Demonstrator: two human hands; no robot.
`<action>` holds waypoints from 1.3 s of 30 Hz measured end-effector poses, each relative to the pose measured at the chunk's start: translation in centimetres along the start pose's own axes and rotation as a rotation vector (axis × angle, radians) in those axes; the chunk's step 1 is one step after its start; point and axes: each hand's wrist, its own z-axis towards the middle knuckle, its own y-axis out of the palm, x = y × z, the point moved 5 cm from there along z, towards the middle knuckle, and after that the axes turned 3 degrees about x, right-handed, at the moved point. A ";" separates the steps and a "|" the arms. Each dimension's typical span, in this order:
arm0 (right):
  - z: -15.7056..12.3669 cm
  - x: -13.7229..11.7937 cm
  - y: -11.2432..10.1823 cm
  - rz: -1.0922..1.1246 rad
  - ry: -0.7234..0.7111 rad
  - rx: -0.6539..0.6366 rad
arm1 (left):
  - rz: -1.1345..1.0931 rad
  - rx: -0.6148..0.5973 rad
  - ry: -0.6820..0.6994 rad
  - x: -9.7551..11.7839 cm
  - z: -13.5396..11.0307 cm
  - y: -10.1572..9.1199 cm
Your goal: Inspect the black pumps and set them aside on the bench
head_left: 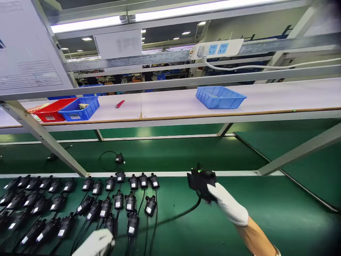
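Observation:
My right hand [227, 204], in a white glove, is closed on a black corded device [201, 183] held above the green bench; the device is smeared by motion. A small green light or spot shows on its top. From its underside a black cable [183, 213] curves down and left to my left hand [97, 243]. That hand, also white-gloved and blurred, is at the bottom edge with its fingers curled at the cable's far stretch. Beside and beyond it, several like black devices [132, 223] with white labels and trailing cables lie in rows.
A green belt [170, 153] behind the bench carries another corded device [119, 158]. On the white shelf [165, 103] above are a red bin [54, 111], blue bins [221, 99] and a pink-red tool [120, 104]. Slanted metal posts [301, 151] flank the work area. A power strip [217, 49] hangs higher.

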 end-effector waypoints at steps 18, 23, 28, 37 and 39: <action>25.3 21.4 -17.4 -0.521 0.422 0.382 | 1.372 0.159 0.872 40.2 41.5 9.9; 34.5 26.1 -14.0 -0.621 0.593 0.375 | 1.311 0.149 0.491 31.5 44.6 10.1; 38.6 27.6 -9.4 -0.727 0.641 0.296 | 1.091 0.045 0.382 20.1 36.1 10.8; 30.7 21.4 4.3 -0.833 0.058 -0.080 | 0.417 0.471 0.104 8.4 17.0 6.3; 26.7 20.0 10.7 -0.785 -0.140 -0.286 | 0.304 0.466 0.045 6.2 14.8 6.6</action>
